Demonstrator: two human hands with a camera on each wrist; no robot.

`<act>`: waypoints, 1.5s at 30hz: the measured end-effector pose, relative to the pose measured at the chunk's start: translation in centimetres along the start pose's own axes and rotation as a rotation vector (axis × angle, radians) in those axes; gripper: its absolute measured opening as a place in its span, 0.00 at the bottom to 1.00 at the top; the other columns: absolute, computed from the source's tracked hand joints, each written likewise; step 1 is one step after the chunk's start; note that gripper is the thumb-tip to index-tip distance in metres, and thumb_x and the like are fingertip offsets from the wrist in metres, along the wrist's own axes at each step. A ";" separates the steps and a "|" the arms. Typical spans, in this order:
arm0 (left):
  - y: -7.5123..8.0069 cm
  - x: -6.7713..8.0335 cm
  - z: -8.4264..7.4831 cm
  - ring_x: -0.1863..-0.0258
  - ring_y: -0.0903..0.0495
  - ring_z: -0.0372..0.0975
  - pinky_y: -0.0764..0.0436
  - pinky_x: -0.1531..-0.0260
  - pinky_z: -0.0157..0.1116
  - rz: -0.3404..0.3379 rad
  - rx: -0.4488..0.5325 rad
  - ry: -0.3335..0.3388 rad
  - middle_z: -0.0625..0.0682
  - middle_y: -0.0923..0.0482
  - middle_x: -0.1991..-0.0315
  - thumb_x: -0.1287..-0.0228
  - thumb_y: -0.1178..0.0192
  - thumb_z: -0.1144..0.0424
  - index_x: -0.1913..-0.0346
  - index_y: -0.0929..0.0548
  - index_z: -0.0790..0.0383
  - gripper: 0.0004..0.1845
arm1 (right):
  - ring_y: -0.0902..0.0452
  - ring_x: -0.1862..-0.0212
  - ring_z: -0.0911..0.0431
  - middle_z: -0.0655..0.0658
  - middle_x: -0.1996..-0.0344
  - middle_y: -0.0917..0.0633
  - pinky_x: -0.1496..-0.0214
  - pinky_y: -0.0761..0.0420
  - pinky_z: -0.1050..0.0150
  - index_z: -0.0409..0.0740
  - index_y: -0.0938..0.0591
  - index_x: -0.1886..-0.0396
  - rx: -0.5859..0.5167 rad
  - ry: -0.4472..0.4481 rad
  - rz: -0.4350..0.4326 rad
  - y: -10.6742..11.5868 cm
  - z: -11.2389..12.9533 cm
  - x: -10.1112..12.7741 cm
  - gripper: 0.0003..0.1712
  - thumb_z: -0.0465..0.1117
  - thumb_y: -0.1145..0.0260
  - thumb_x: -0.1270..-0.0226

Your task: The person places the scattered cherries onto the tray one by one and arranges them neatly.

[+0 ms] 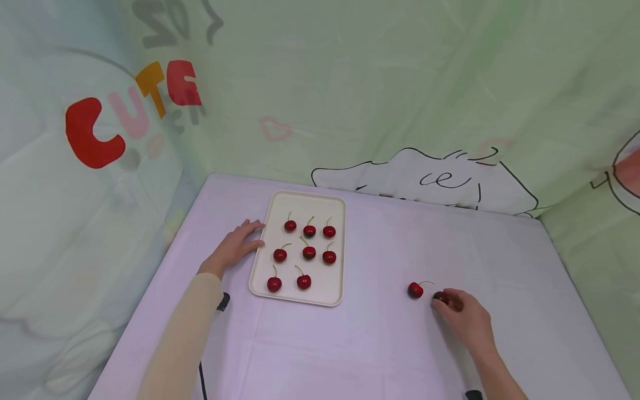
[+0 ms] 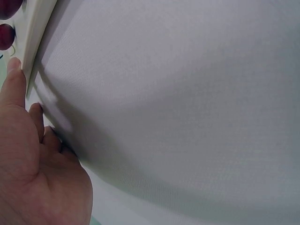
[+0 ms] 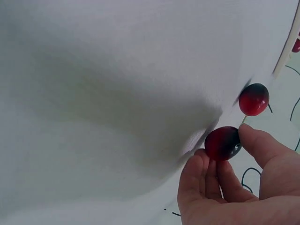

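Several red cherries with green stems lie in rough rows on a cream tray (image 1: 300, 294) left of the table's middle. My left hand (image 1: 235, 246) touches the tray's left edge with its fingers spread and fairly straight; the left wrist view shows that hand (image 2: 42, 164) by the tray's rim. Over on the right side of the table, my right hand (image 1: 467, 319) pinches a dark red cherry (image 3: 223, 143) between thumb and fingers. Another cherry (image 1: 415, 290), its stem pointing right, lies on the table just left of that hand.
A pale lilac cloth (image 1: 320, 350) covers the table. Printed curtains (image 1: 375, 94) hang behind it and at both sides. A black cable (image 1: 202, 380) runs beside the left forearm.
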State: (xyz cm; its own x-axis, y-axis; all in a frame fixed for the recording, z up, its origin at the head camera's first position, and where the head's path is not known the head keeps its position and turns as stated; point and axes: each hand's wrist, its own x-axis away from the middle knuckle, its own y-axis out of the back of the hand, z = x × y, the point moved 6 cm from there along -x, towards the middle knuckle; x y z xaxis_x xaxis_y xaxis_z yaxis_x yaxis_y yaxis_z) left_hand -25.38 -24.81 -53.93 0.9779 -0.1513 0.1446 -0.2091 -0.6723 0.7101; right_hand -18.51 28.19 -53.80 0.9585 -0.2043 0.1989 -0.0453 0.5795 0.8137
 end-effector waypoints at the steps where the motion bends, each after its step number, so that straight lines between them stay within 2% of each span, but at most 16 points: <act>1: 0.0 0.0 -0.1 0.23 0.57 0.53 0.56 0.28 0.58 0.006 -0.002 0.008 0.58 0.43 0.25 0.31 0.40 0.53 0.30 0.32 0.56 0.29 | 0.27 0.50 0.39 0.30 0.50 0.22 0.52 0.18 0.47 0.32 0.27 0.39 -0.006 0.004 -0.012 0.1 0.1 0.0 0.31 0.46 0.32 0.34; 8: 0.0 -0.3 0.0 0.23 0.57 0.53 0.55 0.27 0.56 0.014 -0.045 0.029 0.58 0.44 0.25 0.30 0.41 0.55 0.29 0.33 0.56 0.29 | 0.28 0.46 0.39 0.30 0.46 0.24 0.49 0.20 0.46 0.34 0.27 0.37 -0.062 0.062 -0.078 1.0 1.1 -0.7 0.30 0.47 0.35 0.31; 15: 0.0 -0.2 0.1 0.23 0.57 0.53 0.54 0.28 0.57 0.018 -0.037 0.043 0.57 0.44 0.25 0.30 0.40 0.55 0.29 0.33 0.56 0.29 | 0.27 0.45 0.41 0.33 0.44 0.23 0.54 0.17 0.58 0.37 0.26 0.36 -0.085 0.120 -0.077 1.0 3.1 -1.5 0.30 0.51 0.37 0.30; 20: -0.1 -0.3 0.2 0.23 0.56 0.53 0.54 0.28 0.57 0.018 -0.040 0.036 0.58 0.44 0.25 0.30 0.40 0.55 0.29 0.33 0.56 0.29 | 0.27 0.44 0.40 0.33 0.44 0.24 0.48 0.19 0.48 0.37 0.26 0.36 -0.125 0.176 -0.060 0.5 5.8 -1.8 0.30 0.50 0.36 0.30; 24: -0.1 -0.3 0.3 0.24 0.56 0.53 0.54 0.28 0.57 0.014 -0.041 0.028 0.58 0.43 0.25 0.30 0.40 0.56 0.29 0.33 0.57 0.29 | 0.26 0.46 0.44 0.37 0.46 0.22 0.53 0.17 0.45 0.38 0.25 0.38 -0.135 0.234 -0.065 -0.4 7.6 -1.8 0.30 0.52 0.35 0.32; 27: -0.1 -0.2 0.4 0.24 0.56 0.53 0.55 0.27 0.57 0.009 -0.042 0.022 0.58 0.43 0.25 0.30 0.40 0.56 0.29 0.32 0.57 0.29 | 0.25 0.47 0.45 0.38 0.48 0.21 0.54 0.17 0.45 0.38 0.25 0.39 -0.140 0.298 -0.041 -1.1 9.1 -1.8 0.28 0.50 0.34 0.33; 31: -0.1 -0.2 0.4 0.24 0.56 0.54 0.55 0.27 0.56 0.006 -0.037 0.019 0.58 0.43 0.25 0.31 0.40 0.56 0.30 0.32 0.58 0.29 | 0.24 0.47 0.42 0.35 0.47 0.21 0.46 0.20 0.46 0.35 0.24 0.40 -0.150 0.387 0.006 -2.3 11.4 -1.5 0.26 0.43 0.32 0.33; 34: -0.2 -0.2 0.5 0.23 0.56 0.53 0.55 0.27 0.56 0.008 -0.032 0.021 0.57 0.43 0.25 0.31 0.40 0.56 0.30 0.32 0.57 0.29 | 0.23 0.47 0.43 0.35 0.47 0.20 0.45 0.20 0.48 0.35 0.24 0.41 -0.148 0.436 0.029 -3.2 13.1 -1.0 0.25 0.41 0.31 0.34; 39: -0.2 -0.2 0.5 0.23 0.56 0.52 0.55 0.27 0.56 0.008 -0.026 0.028 0.57 0.43 0.25 0.31 0.40 0.55 0.30 0.32 0.56 0.29 | 0.22 0.47 0.44 0.37 0.48 0.20 0.45 0.19 0.50 0.35 0.23 0.42 -0.158 0.477 0.089 -4.8 15.8 0.1 0.25 0.39 0.30 0.36; 45: -0.1 0.0 0.0 0.23 0.57 0.52 0.55 0.28 0.57 0.011 -0.024 0.035 0.57 0.43 0.25 0.30 0.40 0.55 0.29 0.32 0.56 0.29 | 0.22 0.49 0.49 0.43 0.50 0.19 0.45 0.19 0.52 0.40 0.22 0.43 -0.154 0.517 0.185 -7.7 17.3 0.5 0.24 0.39 0.28 0.38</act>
State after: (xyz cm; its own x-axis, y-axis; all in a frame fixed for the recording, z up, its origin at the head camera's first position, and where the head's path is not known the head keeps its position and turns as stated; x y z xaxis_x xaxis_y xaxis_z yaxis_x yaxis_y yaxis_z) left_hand -25.37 -24.74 -54.05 0.9753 -0.1332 0.1760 -0.2200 -0.6528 0.7249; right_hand -22.52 10.02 -50.51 0.9532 0.3022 0.0060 -0.2215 0.6849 0.6941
